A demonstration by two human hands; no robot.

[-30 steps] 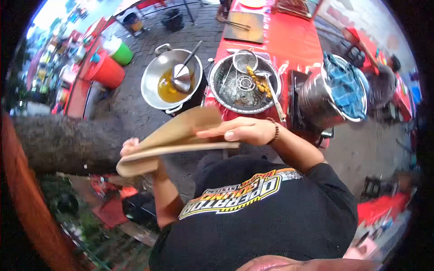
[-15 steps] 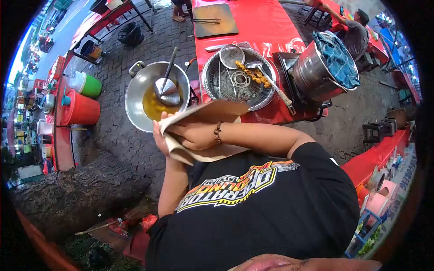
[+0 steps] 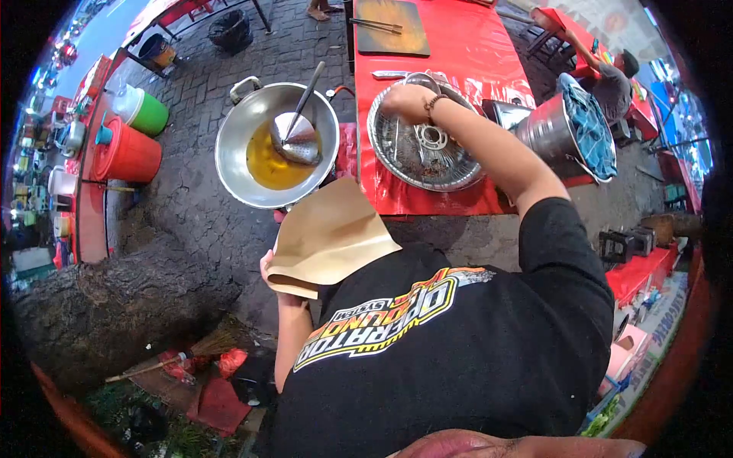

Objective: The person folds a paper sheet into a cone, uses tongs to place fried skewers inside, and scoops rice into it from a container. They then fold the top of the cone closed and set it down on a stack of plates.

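My left hand (image 3: 267,263) is closed on the edge of a folded sheet of brown wrapping paper (image 3: 328,237), held before my chest. Most of its fingers are behind the paper. My right hand (image 3: 408,104) reaches over a round metal tray with perforated sides (image 3: 389,156), near the rim of a small strainer (image 3: 421,79). Its fingers point down and I cannot make out whether they hold anything. My right forearm covers part of the tray. To the left, a large metal pan (image 3: 237,164) holds yellow oil, with a perforated ladle (image 3: 294,137) resting in it.
A cutting board (image 3: 393,30) with tongs (image 3: 376,26) lies on the red table (image 3: 473,46). A knife (image 3: 391,75) lies behind the tray. At right stands a metal bucket (image 3: 550,133) with blue cloth (image 3: 592,130). Red (image 3: 128,153) and green (image 3: 149,114) containers stand left. A person (image 3: 615,84) sits behind.
My right hand has left the paper and moved forward over the metal tray. My left hand still holds the paper, now opened out more. The browned food pieces in the tray are now hidden.
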